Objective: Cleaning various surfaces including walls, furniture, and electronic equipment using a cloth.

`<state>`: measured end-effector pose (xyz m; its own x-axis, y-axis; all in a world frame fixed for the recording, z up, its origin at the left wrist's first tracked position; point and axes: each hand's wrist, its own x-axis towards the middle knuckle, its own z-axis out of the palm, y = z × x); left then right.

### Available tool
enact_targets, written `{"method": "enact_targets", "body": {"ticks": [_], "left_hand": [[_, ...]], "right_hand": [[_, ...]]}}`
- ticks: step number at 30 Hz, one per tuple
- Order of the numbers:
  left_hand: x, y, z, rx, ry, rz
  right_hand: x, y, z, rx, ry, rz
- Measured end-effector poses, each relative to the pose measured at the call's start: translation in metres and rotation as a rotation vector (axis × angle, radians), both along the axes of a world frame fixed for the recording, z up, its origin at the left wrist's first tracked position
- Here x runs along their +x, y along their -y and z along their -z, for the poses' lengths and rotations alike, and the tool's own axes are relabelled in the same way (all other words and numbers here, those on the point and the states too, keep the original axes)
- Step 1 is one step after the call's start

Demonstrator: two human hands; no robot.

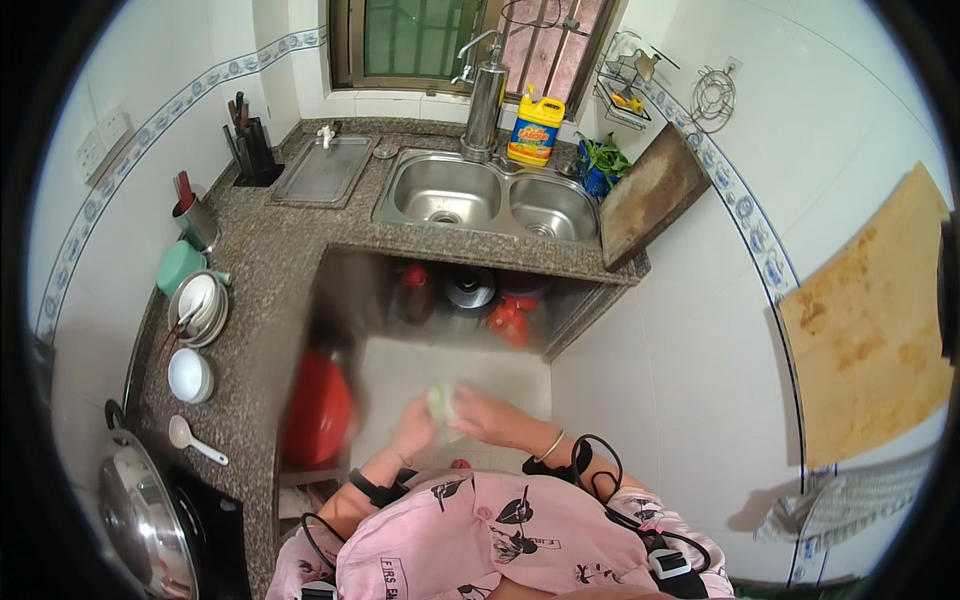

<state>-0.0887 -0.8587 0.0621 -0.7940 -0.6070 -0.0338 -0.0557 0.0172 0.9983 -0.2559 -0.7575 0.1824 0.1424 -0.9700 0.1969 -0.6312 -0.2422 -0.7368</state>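
In front of my pink shirt, both hands meet over the floor, blurred by motion. Between them is a small pale green and white thing (440, 403), too blurred to tell its kind. My left hand (415, 425) grips its left side. From the right, my right hand (478, 414) holds it with bent fingers. The counter before me carries a stainless steel double sink (448, 187), and both basins show bare metal.
On the left counter are stacked bowls and plates (201, 300), white bowls (190, 375), a white spoon (196, 441) and a lidded wok (142, 517). A red basin (319, 409) sits below. A yellow detergent jug (535, 131) and cutting board (652, 199) flank the sink.
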Motion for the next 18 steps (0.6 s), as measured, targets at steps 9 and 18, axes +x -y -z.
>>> {"method": "enact_targets", "body": {"ticks": [9,18], "left_hand": [[-0.068,0.130,-0.034,0.639,-0.117,-0.083],[-0.101,0.226,-0.014,0.467,-0.098,-0.128]], "right_hand": [[-0.194,0.130,-0.101,-0.334,-0.246,0.511],[-0.430,0.231,-0.187,-0.407,0.346,0.772]]}}
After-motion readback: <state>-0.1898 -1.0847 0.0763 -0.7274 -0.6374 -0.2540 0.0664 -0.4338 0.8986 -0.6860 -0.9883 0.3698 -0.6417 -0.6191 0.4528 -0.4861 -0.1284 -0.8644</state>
